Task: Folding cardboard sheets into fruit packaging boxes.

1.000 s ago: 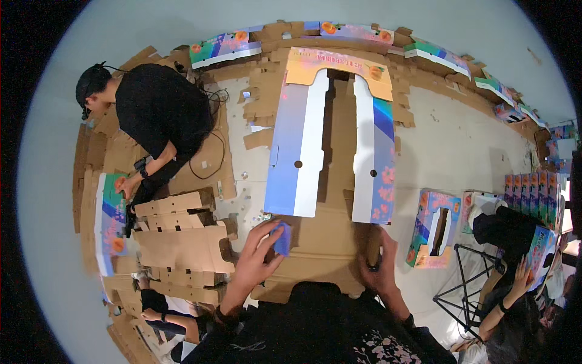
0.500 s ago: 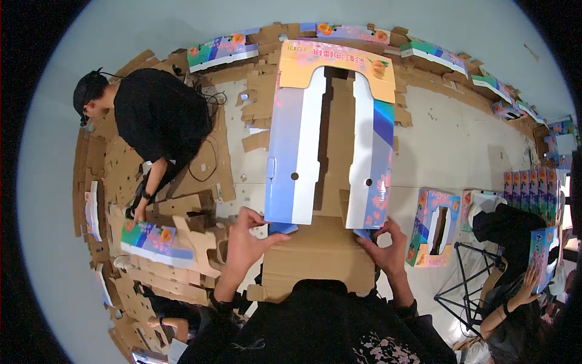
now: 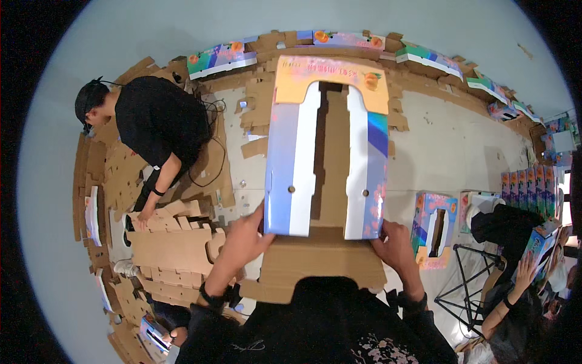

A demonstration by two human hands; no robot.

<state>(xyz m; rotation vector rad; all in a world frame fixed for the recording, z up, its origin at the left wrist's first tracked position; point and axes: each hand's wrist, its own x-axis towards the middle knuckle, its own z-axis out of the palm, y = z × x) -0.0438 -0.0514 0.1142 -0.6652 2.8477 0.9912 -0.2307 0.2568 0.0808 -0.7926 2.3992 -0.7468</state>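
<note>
On the floor before the person lies a printed carton blank (image 3: 327,145), flat, with 2 long blue and white flaps folded over its brown middle. Compared with 0.5 s ago, the left hand (image 3: 242,236) now grips the near left flap corner, and the right hand (image 3: 394,242) clasps the near right corner, both a little farther out. At the left, a co-worker in black (image 3: 160,130) now presses a hand on the plain cardboard sheets (image 3: 170,246), no longer on a coloured piece.
</note>
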